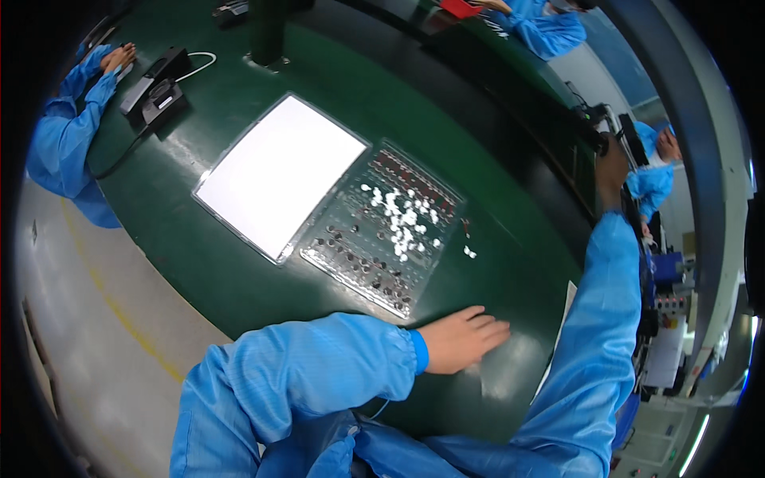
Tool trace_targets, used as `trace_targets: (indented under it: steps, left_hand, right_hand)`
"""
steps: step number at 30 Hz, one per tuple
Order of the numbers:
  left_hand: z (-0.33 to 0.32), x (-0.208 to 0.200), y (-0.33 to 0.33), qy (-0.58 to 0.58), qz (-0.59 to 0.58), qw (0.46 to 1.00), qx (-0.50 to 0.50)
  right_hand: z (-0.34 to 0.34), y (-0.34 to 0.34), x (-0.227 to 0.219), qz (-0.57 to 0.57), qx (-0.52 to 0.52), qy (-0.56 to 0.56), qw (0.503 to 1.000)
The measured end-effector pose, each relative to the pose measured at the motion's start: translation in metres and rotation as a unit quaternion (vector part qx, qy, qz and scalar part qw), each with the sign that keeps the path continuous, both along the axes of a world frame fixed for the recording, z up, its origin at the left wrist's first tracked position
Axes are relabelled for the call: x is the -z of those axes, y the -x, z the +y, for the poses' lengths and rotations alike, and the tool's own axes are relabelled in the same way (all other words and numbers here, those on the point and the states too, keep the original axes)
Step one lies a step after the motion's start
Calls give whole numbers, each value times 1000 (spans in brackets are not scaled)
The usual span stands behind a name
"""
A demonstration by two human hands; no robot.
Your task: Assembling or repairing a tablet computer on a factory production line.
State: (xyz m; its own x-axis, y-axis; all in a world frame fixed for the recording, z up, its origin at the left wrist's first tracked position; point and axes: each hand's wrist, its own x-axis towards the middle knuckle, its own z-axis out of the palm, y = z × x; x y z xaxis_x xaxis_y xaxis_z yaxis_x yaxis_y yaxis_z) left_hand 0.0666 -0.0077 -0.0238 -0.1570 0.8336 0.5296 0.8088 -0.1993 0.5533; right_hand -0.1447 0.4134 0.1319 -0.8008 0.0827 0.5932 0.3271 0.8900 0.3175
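Note:
My left hand [462, 341] rests palm down on the green table [510, 279], its fingers stretched out and nothing in them. It lies just beyond the near right corner of a clear flat tray [351, 280]. A heap of small white pieces [405, 223] is spread over the tray's middle. Rows of small dark parts [358, 259] line its near side, and reddish-brown ones [410, 177] its far side. My right arm stretches far out to the right. The right hand [611, 171] is beside a dark object at the shadowed table edge; its fingers are too dark to make out.
A white sheet in a clear sleeve [283, 175] adjoins the tray. Loose white bits [469, 252] lie right of it. A black device [163, 102] with a cable stands at the far left, near a co-worker's hands [119, 57]. Other co-workers in blue sit at the far right.

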Motion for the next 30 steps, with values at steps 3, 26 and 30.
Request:
trace_targets:
  steps: [3,26,30]
  left_hand:
    - [-5,-31,10,-65,-165,984,-30]
    - [4,-12,-7,-105,-135,985,-7]
    - [7,-13,-10,-73,-141,985,-61]
  right_hand:
    - [-7,-93,-22,24,-37,23,999]
    - [-171,-342,117,36,-260,348,900]
    - [-179,-327,120,77,-138,209,965]
